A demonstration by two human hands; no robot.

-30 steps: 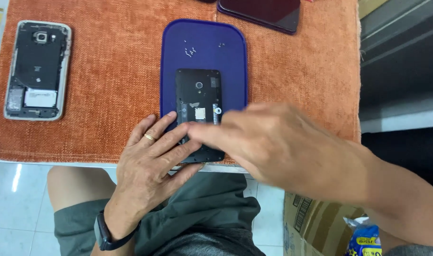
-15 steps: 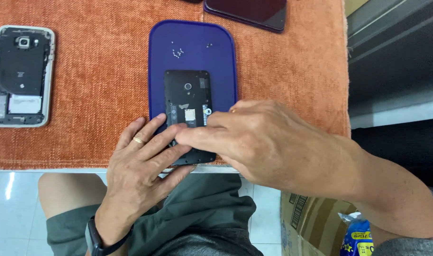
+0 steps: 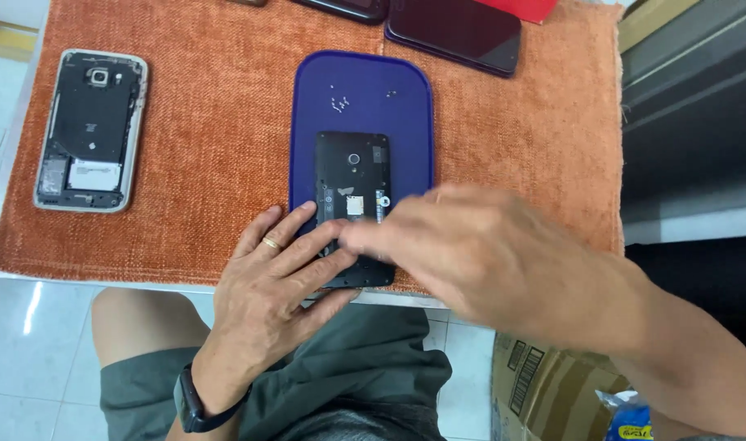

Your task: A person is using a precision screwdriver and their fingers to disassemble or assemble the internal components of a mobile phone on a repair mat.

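On the orange cloth mat (image 3: 209,163) there are 2 phones with the back cover removed and 2 more phones at the far edge. The first opened phone, a black opened phone (image 3: 352,196), lies on 1 blue oval tray (image 3: 360,98) in the middle of the mat, with its lower end reaching over the near rim of the tray, at 6 o'clock from the tray's centre. The left hand (image 3: 279,282) lies flat and spread on the lower left corner of this phone, at about 7 o'clock from it; its fingers are stretched out, pressing on the phone and not wrapped around it, and 1 gold ring (image 3: 271,242) sits on 1 finger. A dark wristband (image 3: 195,404) is on the left wrist. The right hand (image 3: 487,253) comes in from 4 o'clock and covers the lower right part of the phone; it is blurred, with the fingers bent together toward the phone, and I cannot tell if it pinches anything. A small group of tiny screws (image 3: 338,102) lies on the tray at 12 o'clock from the phone. The second opened phone, with a silver frame (image 3: 91,131), lies at 9 o'clock, well apart. At 1 o'clock lies 1 dark phone (image 3: 458,33) face up, and 1 more dark phone (image 3: 344,6) is partly cut off at 12 o'clock.
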